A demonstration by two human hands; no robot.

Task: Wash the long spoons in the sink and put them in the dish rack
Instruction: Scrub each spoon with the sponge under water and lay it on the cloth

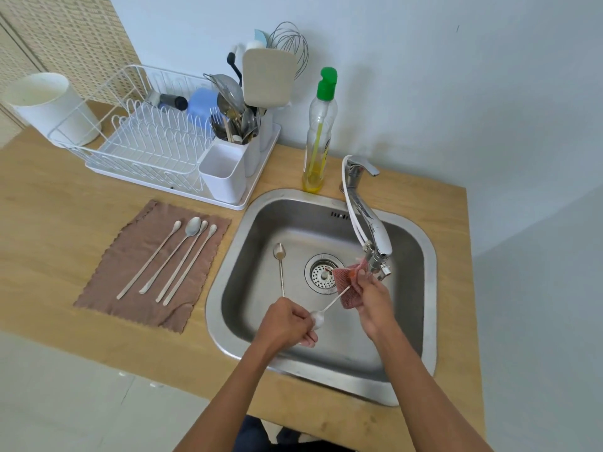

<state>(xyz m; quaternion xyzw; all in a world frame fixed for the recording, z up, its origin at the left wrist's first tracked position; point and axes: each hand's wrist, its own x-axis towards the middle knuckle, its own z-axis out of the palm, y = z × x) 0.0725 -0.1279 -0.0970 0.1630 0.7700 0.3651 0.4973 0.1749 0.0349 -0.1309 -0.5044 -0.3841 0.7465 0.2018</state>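
Over the steel sink (421, 288), my left hand (285, 322) grips the bowl end of a long spoon (331, 305), whose handle runs up and right. My right hand (372, 300) holds a pink scrub cloth (347, 280) wrapped around that handle, just below the faucet (368, 223). A second long spoon (280, 265) lies in the sink basin, left of the drain (323, 272). Several more long spoons (177, 261) lie side by side on a brown cloth (130, 288) on the counter. The white dish rack (146, 141) stands behind the cloth.
A white cutlery holder (223, 174) full of utensils sits at the rack's right end. A green-capped dish soap bottle (319, 132) stands behind the sink. A white cylindrical container (49, 106) is at the far left. The wooden counter (49, 207) ends at the front edge.
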